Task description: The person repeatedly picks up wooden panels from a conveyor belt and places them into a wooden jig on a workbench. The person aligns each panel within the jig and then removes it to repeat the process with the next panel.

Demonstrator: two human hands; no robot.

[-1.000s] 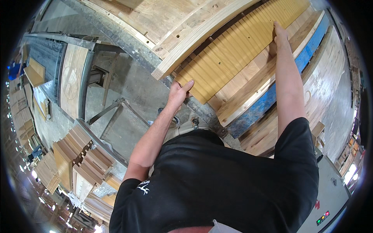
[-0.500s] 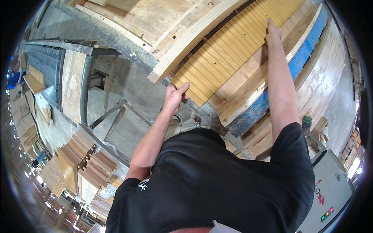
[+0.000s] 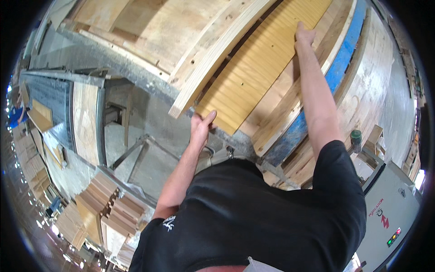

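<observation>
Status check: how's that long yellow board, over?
Left hand holding yellow board by near end; right hand at its right edge, farther along; pale beam alongside its left.

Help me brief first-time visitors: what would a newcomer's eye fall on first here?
Probably the long yellow wooden panel at upper centre, with the person's left hand at its near end and right hand at its right edge, farther along. Next, the bright blue strip alongside, to its right. Then the grey cabinet at lower right, with its red, yellow and green lights.

Place: woodworking workshop | stacked wooden pieces | concrete floor | grey control cabinet with lit lamps
</observation>
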